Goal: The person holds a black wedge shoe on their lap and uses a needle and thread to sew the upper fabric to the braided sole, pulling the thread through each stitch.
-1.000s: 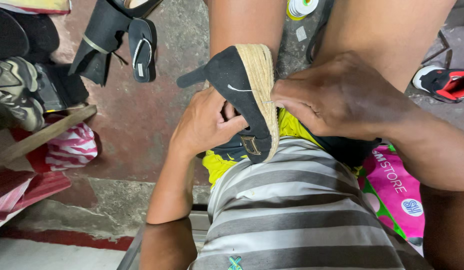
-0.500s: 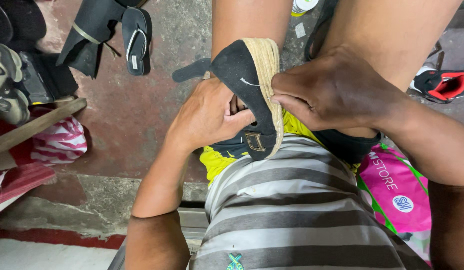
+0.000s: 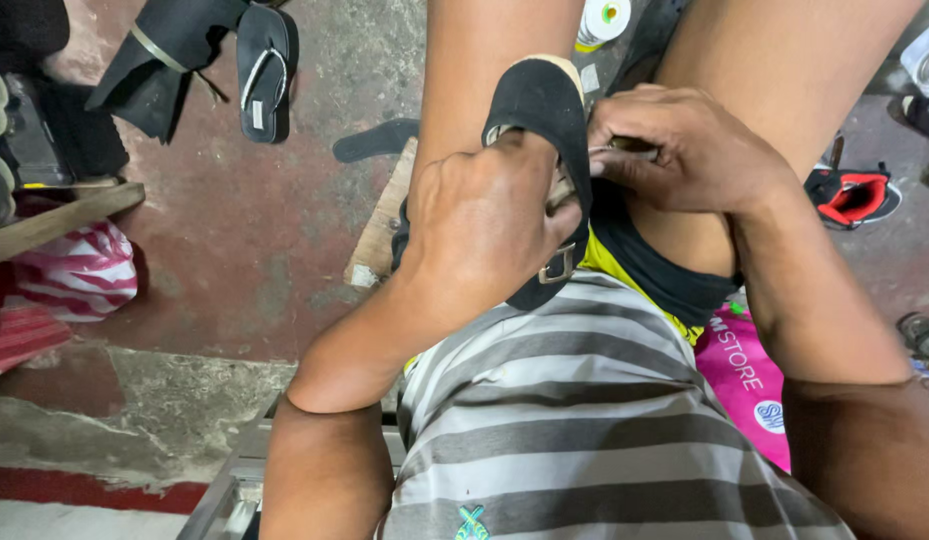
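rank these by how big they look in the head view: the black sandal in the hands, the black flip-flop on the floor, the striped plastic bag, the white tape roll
1. black sandal, though it is nearest the camera and partly covered by the left hand
2. striped plastic bag
3. black flip-flop, close to the bag, so this order is unsure
4. white tape roll, cut by the frame edge
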